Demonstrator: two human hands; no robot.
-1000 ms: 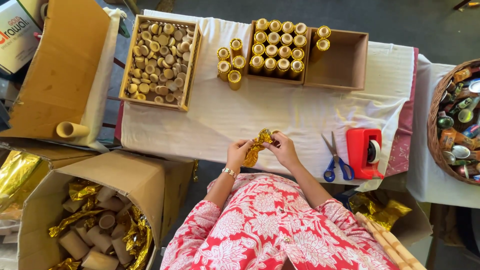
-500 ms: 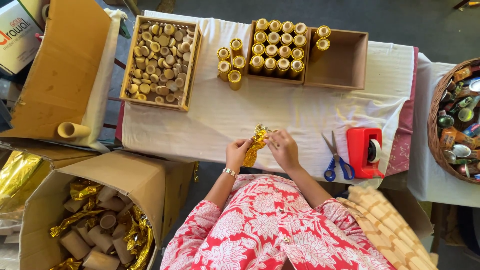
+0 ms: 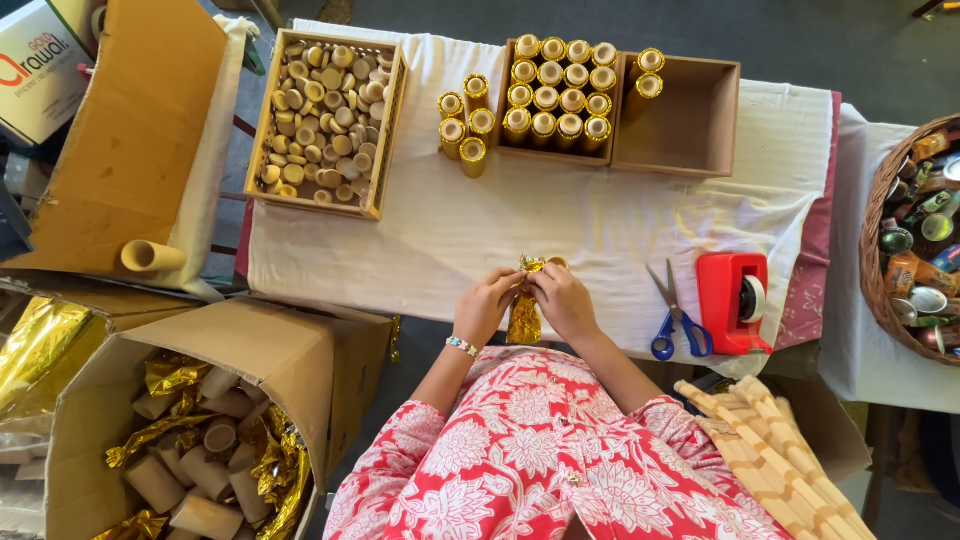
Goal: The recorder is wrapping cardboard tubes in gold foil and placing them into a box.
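Both hands meet at the table's near edge on a cardboard tube wrapped in gold foil (image 3: 524,312), held upright. My left hand (image 3: 488,305) grips its left side. My right hand (image 3: 560,298) pinches the foil at its top end. Beyond them on the white cloth (image 3: 560,215) stand several finished gold-wrapped tubes (image 3: 466,125), some loose, others in rows inside a wooden box (image 3: 558,90).
A wooden tray of small cardboard caps (image 3: 325,115) sits at the far left. Blue scissors (image 3: 672,318) and a red tape dispenser (image 3: 734,300) lie to the right. A carton of bare tubes and gold foil (image 3: 205,450) stands lower left, a basket (image 3: 905,235) far right.
The foil-wrapped tube has turned from a slant to upright and come closer to my body. My fingers have shifted to its top end. Striped fabric has come into view at lower right.
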